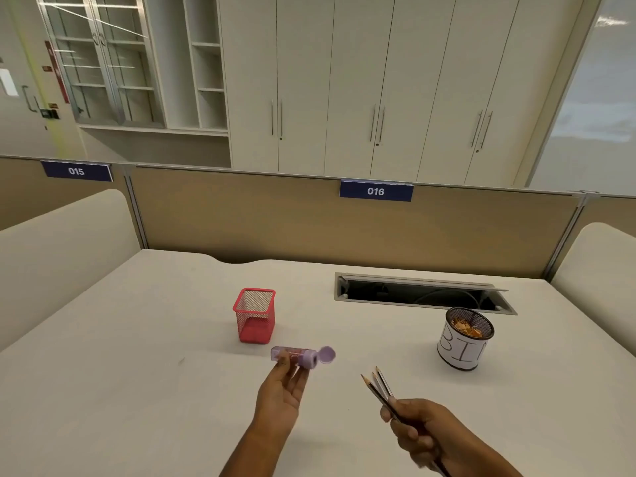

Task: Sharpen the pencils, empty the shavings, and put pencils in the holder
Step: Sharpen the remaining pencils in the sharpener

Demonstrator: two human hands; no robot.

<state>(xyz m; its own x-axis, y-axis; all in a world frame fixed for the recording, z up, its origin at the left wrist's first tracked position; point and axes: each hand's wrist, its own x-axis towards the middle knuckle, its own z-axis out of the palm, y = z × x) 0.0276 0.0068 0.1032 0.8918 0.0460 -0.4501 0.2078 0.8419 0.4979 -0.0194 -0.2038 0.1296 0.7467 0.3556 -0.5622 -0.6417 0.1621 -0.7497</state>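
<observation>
My left hand (280,395) holds a purple tube-shaped sharpener (296,357) by its fingertips, lying sideways with its round lid (327,354) flipped open to the right. My right hand (418,432) is shut on a bunch of sharpened pencils (378,385), tips pointing up and to the left. A red mesh pencil holder (254,315) stands empty just beyond the sharpener. At the right, a dark mesh cup wrapped in white paper marked "BIN" (463,349) has orange-brown shavings inside.
All of this is on a white desk (137,373). An open cable hatch (420,294) lies behind the bin. A tan partition (241,218) with the label 016 closes the desk's far edge, and cream side panels flank it.
</observation>
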